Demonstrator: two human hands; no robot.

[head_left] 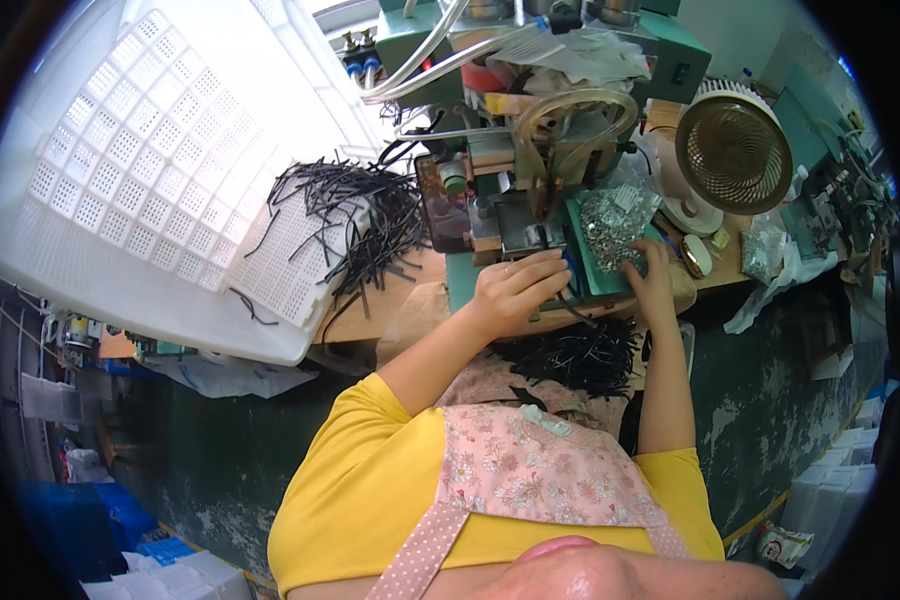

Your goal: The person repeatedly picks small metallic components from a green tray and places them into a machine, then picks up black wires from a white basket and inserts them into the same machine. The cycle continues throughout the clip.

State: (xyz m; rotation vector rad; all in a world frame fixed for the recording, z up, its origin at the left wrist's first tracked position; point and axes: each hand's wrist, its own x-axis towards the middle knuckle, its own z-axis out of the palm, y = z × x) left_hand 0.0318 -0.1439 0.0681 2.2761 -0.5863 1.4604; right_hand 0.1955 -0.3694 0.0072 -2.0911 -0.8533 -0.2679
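My left hand (518, 292) is at the front of a bench machine (540, 150), its fingers drawn together over a thin black strip (577, 312). The strip's lower end sticks out beneath the fingers; my palm hides the rest. My right hand (654, 278) reaches into a green tray (597, 283) of small silvery metal parts (610, 232). Thumb and fingertips are apart at the edge of the pile, with no part visible between them. A bundle of black strips (580, 355) lies on my lap, below the bench edge.
On the left, a large white perforated crate (120, 140) leans beside the bench, with more black strips (355, 215) heaped by it. A phone-like screen (443, 205) stands left of the machine. A round fan (733, 150) and a bag of metal parts (762, 250) are on the right.
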